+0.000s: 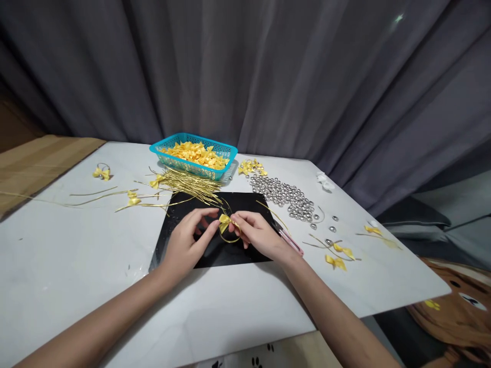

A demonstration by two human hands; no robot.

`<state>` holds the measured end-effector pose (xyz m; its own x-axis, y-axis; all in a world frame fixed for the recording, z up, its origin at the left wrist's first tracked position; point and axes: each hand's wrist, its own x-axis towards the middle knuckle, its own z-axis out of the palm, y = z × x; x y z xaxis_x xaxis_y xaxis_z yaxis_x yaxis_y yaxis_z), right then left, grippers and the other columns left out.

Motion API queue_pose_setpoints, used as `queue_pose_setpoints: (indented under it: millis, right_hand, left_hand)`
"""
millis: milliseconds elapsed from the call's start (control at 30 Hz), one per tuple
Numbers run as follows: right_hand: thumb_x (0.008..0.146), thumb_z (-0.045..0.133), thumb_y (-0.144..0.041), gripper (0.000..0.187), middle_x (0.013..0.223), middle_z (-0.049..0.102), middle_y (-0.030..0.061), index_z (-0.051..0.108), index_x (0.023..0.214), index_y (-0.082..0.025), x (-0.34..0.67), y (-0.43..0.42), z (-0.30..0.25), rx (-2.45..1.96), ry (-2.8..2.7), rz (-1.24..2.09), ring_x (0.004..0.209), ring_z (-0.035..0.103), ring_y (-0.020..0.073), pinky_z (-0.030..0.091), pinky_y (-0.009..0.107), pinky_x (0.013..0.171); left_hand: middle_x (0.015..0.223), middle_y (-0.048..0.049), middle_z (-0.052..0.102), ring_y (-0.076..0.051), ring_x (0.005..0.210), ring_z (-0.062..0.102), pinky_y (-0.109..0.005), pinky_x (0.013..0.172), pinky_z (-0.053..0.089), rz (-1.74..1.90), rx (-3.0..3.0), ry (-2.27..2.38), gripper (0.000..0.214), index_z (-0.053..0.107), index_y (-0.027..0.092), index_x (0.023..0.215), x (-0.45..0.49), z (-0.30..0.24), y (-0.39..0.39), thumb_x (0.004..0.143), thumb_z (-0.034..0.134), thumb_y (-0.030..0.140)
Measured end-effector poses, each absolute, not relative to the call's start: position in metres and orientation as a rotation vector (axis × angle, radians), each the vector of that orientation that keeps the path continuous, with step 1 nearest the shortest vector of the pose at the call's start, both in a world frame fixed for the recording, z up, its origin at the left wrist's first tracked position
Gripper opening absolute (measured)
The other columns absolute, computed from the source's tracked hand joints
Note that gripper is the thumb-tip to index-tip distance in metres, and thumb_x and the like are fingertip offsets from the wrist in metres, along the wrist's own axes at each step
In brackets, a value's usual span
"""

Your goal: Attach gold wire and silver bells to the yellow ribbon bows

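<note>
Above a black mat [215, 258], my right hand [255, 232] pinches a yellow ribbon bow [225, 222] that has a gold cord looped below it. My left hand [192, 235] is beside the bow on its left, fingers curved and apart, thumb tip close to the ribbon. Whether that thumb touches it I cannot tell. Just past the mat's far edge lies a heap of gold cords [192, 185]. A pink-handled tool [290, 242], partly behind my right hand, rests at the mat's right edge.
A blue basket [184, 168] full of yellow bows stands at the back. Right of it are a small pile of bows [251, 167] and many silver beads [282, 192]. Loose bows [335, 262] with cords lie on the right, and another bow [102, 173] on the left.
</note>
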<state>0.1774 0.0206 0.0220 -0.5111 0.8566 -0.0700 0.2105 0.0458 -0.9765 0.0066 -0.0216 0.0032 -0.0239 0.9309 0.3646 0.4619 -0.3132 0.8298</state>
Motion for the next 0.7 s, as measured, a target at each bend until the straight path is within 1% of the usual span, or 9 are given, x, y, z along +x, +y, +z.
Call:
queue_pose_setpoints:
  millis: [100,167,233,300,333,400,500,567,700]
  right_hand:
    - [0.085,0.045,-0.048,0.037,0.056,0.038,-0.0056,0.052,0.07,-0.015,0.176,0.019,0.021,-1.056,-1.813,1.535,0.045,0.034,0.0048,0.036,0.016,0.039]
    - [0.085,0.046,-0.049,0.037,0.056,0.037,-0.0058,0.051,0.069,-0.015,0.175,0.018,0.021,-1.056,-1.794,1.534,0.044,0.034,0.0048,0.036,0.016,0.039]
    - [0.084,0.046,-0.049,0.038,0.055,0.035,-0.0064,0.05,0.068,-0.016,0.175,0.018,0.022,-1.057,-1.771,1.528,0.044,0.032,0.005,0.036,0.017,0.039]
    - [0.085,0.046,-0.049,0.037,0.053,0.033,-0.0069,0.05,0.068,-0.016,0.177,0.019,0.023,-1.071,-1.772,1.524,0.044,0.031,0.0056,0.036,0.017,0.04]
    - [0.085,0.045,-0.048,0.037,0.053,0.033,-0.0068,0.049,0.068,-0.016,0.178,0.02,0.024,-1.085,-1.785,1.512,0.044,0.031,0.0059,0.036,0.018,0.04]
    - [0.087,0.043,-0.045,0.035,0.054,0.034,-0.0058,0.049,0.067,-0.016,0.181,0.022,0.025,-1.125,-1.833,1.429,0.045,0.033,0.0064,0.035,0.018,0.041]
    - [0.088,0.043,-0.039,0.033,0.058,0.039,-0.0037,0.051,0.067,-0.016,0.184,0.024,0.026,-1.195,-1.924,1.218,0.051,0.037,0.0074,0.032,0.018,0.044]
    - [0.089,0.042,-0.036,0.031,0.06,0.041,-0.0031,0.053,0.067,-0.016,0.186,0.025,0.027,-1.223,-1.98,1.145,0.054,0.038,0.008,0.031,0.018,0.047]
    - [0.089,0.042,-0.033,0.03,0.061,0.043,-0.003,0.054,0.068,-0.015,0.186,0.025,0.028,-1.247,-2.046,1.156,0.053,0.037,0.0078,0.029,0.02,0.049]
  left_hand:
    - [0.087,-0.005,0.067,-0.017,0.078,0.059,-0.026,0.067,0.044,1.18,1.567,1.297,0.026,0.065,0.018,0.088,0.009,0.002,-0.016,0.082,0.053,0.04]
    - [0.079,-0.0031,0.064,-0.014,0.07,0.056,-0.024,0.062,0.043,1.151,1.43,1.214,0.027,0.064,0.017,0.082,0.01,0.003,-0.013,0.08,0.055,0.043]
    - [0.072,-0.0012,0.061,-0.012,0.061,0.051,-0.023,0.053,0.04,1.105,1.294,1.149,0.03,0.062,0.017,0.085,0.01,0.003,-0.011,0.076,0.058,0.045]
    - [0.063,0.0018,0.056,-0.009,0.05,0.043,-0.021,0.045,0.032,1.013,1.197,1.095,0.036,0.06,0.017,0.092,0.01,0.003,-0.01,0.073,0.061,0.047]
    - [0.058,0.0039,0.052,-0.008,0.045,0.038,-0.02,0.042,0.027,0.972,1.172,1.082,0.036,0.06,0.017,0.092,0.01,0.003,-0.01,0.073,0.062,0.047]
    - [0.049,0.0072,0.04,-0.006,0.041,0.027,-0.021,0.041,0.018,0.946,1.167,1.11,0.033,0.06,0.016,0.082,0.009,0.002,-0.009,0.073,0.062,0.048]
    - [0.046,0.0084,0.028,-0.006,0.042,0.02,-0.022,0.041,0.013,1.052,1.168,1.228,0.034,0.054,0.017,0.064,0.006,0.001,-0.007,0.074,0.06,0.049]
    - [0.047,0.0086,0.025,-0.007,0.043,0.018,-0.022,0.042,0.013,1.128,1.119,1.263,0.036,0.049,0.018,0.062,0.003,0.002,-0.006,0.074,0.059,0.051]
    - [0.05,0.0088,0.023,-0.007,0.045,0.017,-0.022,0.042,0.013,1.16,1.084,1.229,0.038,0.042,0.019,0.061,0.001,0.006,-0.006,0.076,0.056,0.051]
